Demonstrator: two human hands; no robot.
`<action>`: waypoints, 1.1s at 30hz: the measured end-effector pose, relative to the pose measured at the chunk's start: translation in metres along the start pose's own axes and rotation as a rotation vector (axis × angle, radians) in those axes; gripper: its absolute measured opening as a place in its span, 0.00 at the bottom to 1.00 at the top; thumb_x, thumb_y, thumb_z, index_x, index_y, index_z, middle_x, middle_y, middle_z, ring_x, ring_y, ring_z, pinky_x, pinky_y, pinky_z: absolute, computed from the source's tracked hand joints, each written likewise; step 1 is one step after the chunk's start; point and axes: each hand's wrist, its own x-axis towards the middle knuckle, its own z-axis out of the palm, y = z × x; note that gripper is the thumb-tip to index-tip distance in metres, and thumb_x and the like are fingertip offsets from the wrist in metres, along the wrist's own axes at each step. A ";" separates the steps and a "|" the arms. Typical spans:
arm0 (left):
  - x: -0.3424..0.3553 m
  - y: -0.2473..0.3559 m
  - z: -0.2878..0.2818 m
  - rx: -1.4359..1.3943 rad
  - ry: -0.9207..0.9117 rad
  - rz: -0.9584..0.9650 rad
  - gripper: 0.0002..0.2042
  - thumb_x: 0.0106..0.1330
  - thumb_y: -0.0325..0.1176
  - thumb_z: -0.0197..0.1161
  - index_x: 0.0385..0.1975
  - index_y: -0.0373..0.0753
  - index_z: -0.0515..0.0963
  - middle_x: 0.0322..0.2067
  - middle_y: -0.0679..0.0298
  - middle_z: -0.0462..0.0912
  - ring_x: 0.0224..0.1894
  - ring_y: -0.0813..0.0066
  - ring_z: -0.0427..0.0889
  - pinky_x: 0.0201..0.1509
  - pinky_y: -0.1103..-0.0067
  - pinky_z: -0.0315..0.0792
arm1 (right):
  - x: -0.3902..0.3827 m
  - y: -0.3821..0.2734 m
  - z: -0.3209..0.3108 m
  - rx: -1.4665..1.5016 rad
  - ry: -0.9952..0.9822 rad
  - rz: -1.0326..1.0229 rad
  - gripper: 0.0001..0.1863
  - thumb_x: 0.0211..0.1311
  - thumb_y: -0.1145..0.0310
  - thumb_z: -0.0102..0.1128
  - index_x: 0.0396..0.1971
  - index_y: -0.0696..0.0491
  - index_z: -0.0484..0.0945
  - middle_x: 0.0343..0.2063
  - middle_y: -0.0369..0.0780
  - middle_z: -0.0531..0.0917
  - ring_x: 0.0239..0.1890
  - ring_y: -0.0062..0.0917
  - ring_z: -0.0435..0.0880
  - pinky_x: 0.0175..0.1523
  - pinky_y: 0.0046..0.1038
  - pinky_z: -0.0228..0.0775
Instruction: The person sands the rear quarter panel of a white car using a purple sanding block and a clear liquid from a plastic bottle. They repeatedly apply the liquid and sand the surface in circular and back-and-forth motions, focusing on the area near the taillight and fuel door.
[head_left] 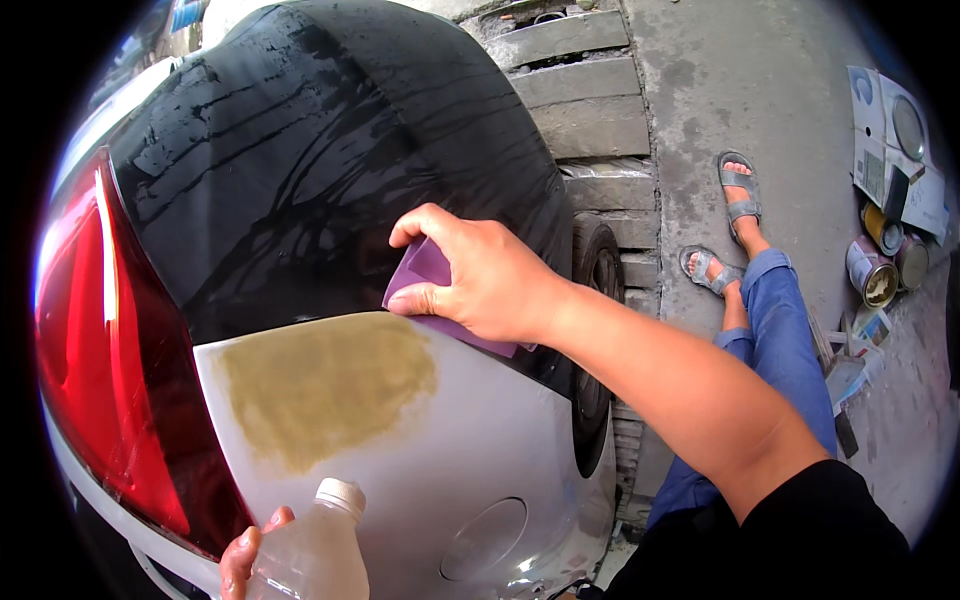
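My right hand (490,275) is closed on a folded purple sheet that looks like sandpaper (425,265), thumb and fingers pinching it. It is over the seam between the car's wet black bumper (290,190) and its silver body panel (520,430). A dull olive-yellow patch, like filler (330,380), covers the panel's upper part near that seam. At the lower edge my left hand (240,562) grips a cloudy plastic bottle (315,555) with a white cap (342,495); the bottle's bottom is cut off by the frame. Left of the patch is the red tail light (110,380).
A round fuel flap (485,538) lies low on the panel, with a wheel (597,275) to its right. Concrete slabs (590,85) run beside the car. My sandalled feet (735,195) stand on concrete floor. Paint cans (872,272) and cardboard (900,150) lie at far right.
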 end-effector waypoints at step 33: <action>0.002 0.035 -0.020 0.567 -0.313 -0.158 0.31 0.68 0.30 0.60 0.68 0.29 0.56 0.62 0.48 0.73 0.57 0.64 0.79 0.62 0.75 0.74 | 0.005 0.009 0.002 0.017 0.007 0.006 0.29 0.50 0.54 0.78 0.46 0.52 0.74 0.34 0.45 0.85 0.40 0.39 0.85 0.46 0.34 0.74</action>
